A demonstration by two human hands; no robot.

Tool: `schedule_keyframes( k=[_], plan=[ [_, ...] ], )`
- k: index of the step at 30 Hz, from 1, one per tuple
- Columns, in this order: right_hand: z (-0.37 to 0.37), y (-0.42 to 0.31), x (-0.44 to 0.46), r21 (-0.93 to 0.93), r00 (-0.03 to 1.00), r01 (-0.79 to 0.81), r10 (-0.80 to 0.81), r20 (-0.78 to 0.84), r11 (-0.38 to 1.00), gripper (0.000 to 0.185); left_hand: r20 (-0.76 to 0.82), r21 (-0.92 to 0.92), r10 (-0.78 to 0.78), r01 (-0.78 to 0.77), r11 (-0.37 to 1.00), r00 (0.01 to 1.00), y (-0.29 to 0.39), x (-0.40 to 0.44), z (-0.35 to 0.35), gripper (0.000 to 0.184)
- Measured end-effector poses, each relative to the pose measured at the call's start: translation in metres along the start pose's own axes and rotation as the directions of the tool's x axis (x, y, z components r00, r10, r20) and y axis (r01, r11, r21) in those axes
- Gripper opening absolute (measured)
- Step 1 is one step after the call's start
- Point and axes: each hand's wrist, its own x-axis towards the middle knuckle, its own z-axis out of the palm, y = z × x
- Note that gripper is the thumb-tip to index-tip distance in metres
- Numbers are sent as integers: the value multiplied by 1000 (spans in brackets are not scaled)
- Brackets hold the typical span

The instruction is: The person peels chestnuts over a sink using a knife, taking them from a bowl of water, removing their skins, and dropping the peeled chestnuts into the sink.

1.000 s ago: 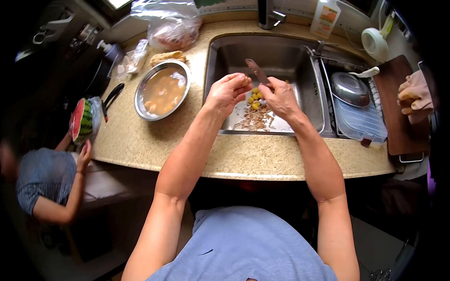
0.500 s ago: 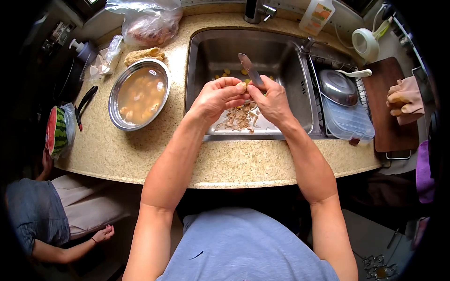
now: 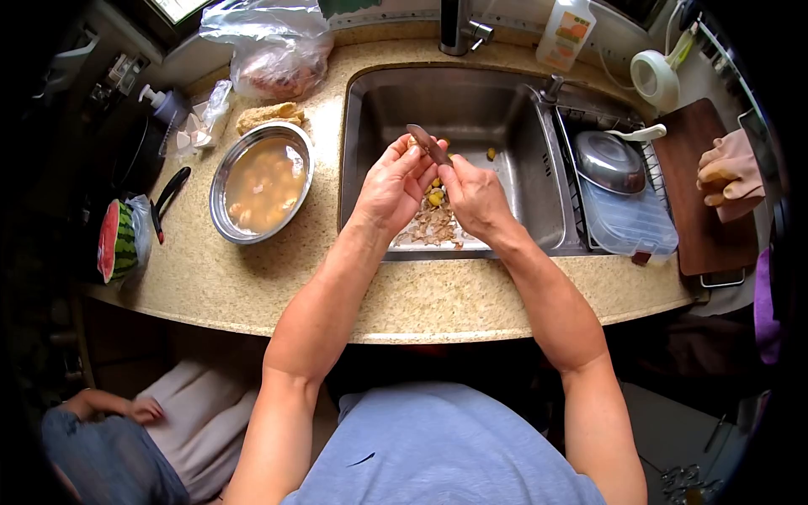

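Over the sink (image 3: 509, 91), my right hand (image 3: 475, 198) is closed around a small knife (image 3: 428, 144), its blade slanting up to the left. My left hand (image 3: 389, 189) pinches a small brownish chestnut (image 3: 413, 146) against the blade, mostly hidden by the fingers. Beneath my hands lie brown skins (image 3: 434, 227) with a yellow peeled chestnut (image 3: 435, 197) on top. Another yellow piece (image 3: 491, 154) sits farther back in the sink. To the left, a steel bowl (image 3: 220, 212) holds pale brown chestnuts in cloudy water.
Behind the bowl are a yellowish cloth (image 3: 271, 116) and a plastic bag (image 3: 282, 63). A cut watermelon (image 3: 118, 240) and a black-handled utensil (image 3: 168, 200) lie left. Right stands a dish rack with a metal lid (image 3: 609, 158). Another person (image 3: 126, 446) is at lower left.
The yellowish piece between my fingers has given way to a brownish one, and a yellow one now shows on the skins. My knife has moved down and left. The other person's hand has left the watermelon.
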Motion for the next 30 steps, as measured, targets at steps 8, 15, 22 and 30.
schedule_keyframes(
  k=[8, 15, 22, 30],
  plan=[
    [2, 19, 6, 116, 993, -117, 114, 27, 986, 30, 7, 128, 75, -75, 989, 997, 0, -1, 0, 20],
    [-11, -3, 3, 451, 982, 84, 4, -191, 889, 27, 6, 168, -43, 42, 985, 999, -2, -6, 15, 26],
    [-13, 5, 6, 515, 987, -11, 92, -133, 857, 21, 35, 216, -99, 89, 972, 994, -4, -9, 22, 27],
    [-23, 10, 13, 375, 959, -26, 129, -253, 927, 17, 38, 143, -81, 75, 987, 996, 2, -6, 6, 32]
  ],
)
